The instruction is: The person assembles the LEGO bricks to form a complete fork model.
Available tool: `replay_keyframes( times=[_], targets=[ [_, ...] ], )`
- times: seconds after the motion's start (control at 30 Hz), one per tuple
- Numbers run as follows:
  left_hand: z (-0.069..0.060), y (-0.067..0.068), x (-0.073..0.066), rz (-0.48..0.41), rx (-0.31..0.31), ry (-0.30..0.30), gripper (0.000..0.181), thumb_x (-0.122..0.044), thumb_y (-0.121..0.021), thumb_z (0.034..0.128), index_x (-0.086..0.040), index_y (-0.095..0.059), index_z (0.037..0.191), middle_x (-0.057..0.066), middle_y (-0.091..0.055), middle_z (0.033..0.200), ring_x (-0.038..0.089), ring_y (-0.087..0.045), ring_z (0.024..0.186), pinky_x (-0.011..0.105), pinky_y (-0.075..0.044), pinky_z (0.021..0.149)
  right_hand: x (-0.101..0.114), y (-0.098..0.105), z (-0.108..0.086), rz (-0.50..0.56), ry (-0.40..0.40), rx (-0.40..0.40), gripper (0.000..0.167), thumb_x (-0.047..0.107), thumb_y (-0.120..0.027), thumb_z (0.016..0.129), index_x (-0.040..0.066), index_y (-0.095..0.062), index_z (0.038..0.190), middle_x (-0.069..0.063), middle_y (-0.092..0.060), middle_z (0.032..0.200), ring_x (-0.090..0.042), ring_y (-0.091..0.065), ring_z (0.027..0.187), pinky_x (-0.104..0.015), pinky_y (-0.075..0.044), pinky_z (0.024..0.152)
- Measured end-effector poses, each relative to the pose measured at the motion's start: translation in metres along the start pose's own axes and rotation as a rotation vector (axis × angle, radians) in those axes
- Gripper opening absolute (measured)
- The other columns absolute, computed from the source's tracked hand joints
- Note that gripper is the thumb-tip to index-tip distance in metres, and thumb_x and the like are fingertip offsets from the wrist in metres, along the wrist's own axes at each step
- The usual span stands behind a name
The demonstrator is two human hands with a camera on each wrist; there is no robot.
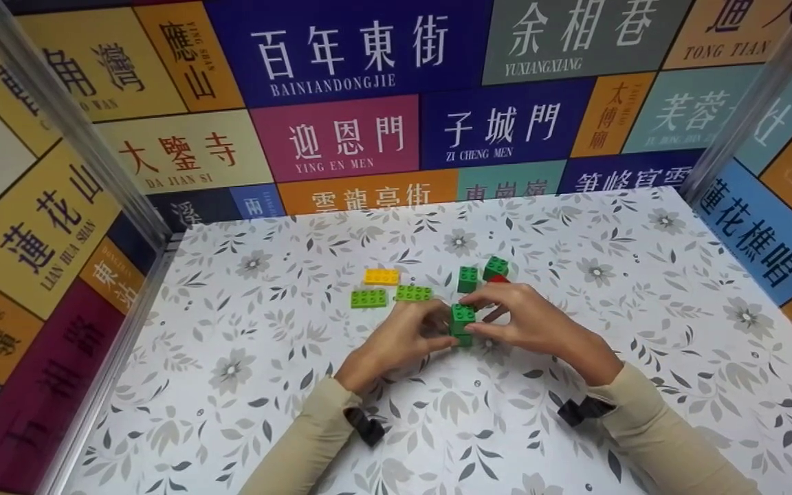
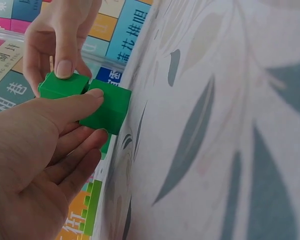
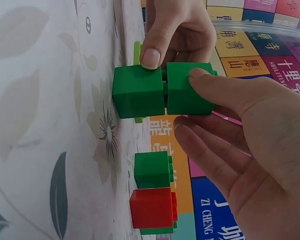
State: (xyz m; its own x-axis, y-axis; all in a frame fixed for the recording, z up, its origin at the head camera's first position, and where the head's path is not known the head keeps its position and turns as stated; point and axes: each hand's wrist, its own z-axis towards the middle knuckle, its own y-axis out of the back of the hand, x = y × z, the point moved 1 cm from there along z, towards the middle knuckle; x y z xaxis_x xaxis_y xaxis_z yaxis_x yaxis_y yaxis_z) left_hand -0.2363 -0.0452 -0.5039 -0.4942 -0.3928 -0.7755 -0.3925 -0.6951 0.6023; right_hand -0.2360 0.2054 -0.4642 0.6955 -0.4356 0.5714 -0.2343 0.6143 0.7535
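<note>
Two held green bricks [image 3: 138,95], partly hidden

Upper brick [image 1: 463,313] over lower brick [image 1: 465,340] on table [image 1: 176,385], three more bricks [image 1: 368,299] behind, leftward.

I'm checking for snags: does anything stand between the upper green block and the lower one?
Nothing visible does. The right hand holds the upper green block above the lower green block, which the left hand holds; the right wrist view shows only a narrow gap.
</note>
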Motion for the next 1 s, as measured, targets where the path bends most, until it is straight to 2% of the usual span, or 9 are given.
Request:
replay_keyframes(
  times=[0.13,0.37,0.47,0.6,0.83,1.0],
  targets=[
    [0.0002,-0.0006,0.0008,0.016,0.002,-0.002,0.025,-0.018,-0.086,0.0948,-0.012,-0.075,0.116,0.003,-0.079,0.110,0.009,-0.077,0.096,0.023,-0.064,0.090,0.0014,-0.0009,0.0003,0.018,-0.014,0.004,0.036,0.024,-0.086,0.095,0.015,-0.076,0.129,-0.002,-0.078,0.120,-0.021,-0.078,0.110,-0.044,-0.067,0.090],
    [0.0001,-0.0011,0.0029,0.016,-0.004,-0.004,0.022,-0.020,-0.085,0.0960,-0.013,-0.074,0.113,0.004,-0.080,0.105,0.009,-0.076,0.094,0.023,-0.064,0.089,0.0029,-0.0017,0.0012,0.049,-0.040,0.011,0.033,0.025,-0.086,0.096,0.016,-0.076,0.126,-0.002,-0.078,0.120,-0.023,-0.078,0.111,-0.034,-0.067,0.088],
    [0.0005,-0.0022,0.0041,0.010,-0.004,-0.003,0.020,-0.022,-0.084,0.0966,-0.014,-0.073,0.112,0.003,-0.080,0.104,0.008,-0.076,0.094,0.023,-0.063,0.089,0.0026,-0.0020,0.0005,0.059,-0.041,0.008,0.032,0.024,-0.085,0.096,0.016,-0.076,0.125,-0.003,-0.078,0.121,-0.023,-0.078,0.111,-0.035,-0.067,0.088],
    [0.0013,-0.0034,0.0053,-0.004,-0.005,-0.003,0.019,-0.021,-0.084,0.0964,-0.016,-0.074,0.111,0.001,-0.079,0.103,0.008,-0.076,0.094,0.023,-0.064,0.089,0.0034,-0.0020,0.0000,0.054,-0.044,0.009,0.030,0.024,-0.085,0.096,0.016,-0.076,0.124,-0.003,-0.077,0.121,-0.023,-0.078,0.111,-0.038,-0.067,0.089],
    [0.0007,-0.0030,0.0059,-0.025,-0.005,-0.003,0.015,-0.022,-0.084,0.0971,-0.019,-0.074,0.108,-0.006,-0.077,0.100,0.007,-0.076,0.092,0.023,-0.063,0.089,0.0053,-0.0029,0.0016,0.042,-0.056,0.010,0.028,0.023,-0.086,0.094,0.015,-0.075,0.119,-0.001,-0.079,0.118,-0.021,-0.078,0.111,-0.049,-0.065,0.094],
    [-0.0003,-0.0035,0.0051,-0.029,-0.004,0.013,0.017,-0.022,-0.084,0.0967,-0.019,-0.075,0.111,-0.006,-0.078,0.103,0.006,-0.076,0.093,0.024,-0.063,0.089,0.0057,-0.0030,0.0015,0.027,-0.063,0.007,0.026,0.022,-0.086,0.094,0.016,-0.075,0.118,0.000,-0.079,0.117,-0.022,-0.078,0.111,-0.050,-0.064,0.095]
  ],
)
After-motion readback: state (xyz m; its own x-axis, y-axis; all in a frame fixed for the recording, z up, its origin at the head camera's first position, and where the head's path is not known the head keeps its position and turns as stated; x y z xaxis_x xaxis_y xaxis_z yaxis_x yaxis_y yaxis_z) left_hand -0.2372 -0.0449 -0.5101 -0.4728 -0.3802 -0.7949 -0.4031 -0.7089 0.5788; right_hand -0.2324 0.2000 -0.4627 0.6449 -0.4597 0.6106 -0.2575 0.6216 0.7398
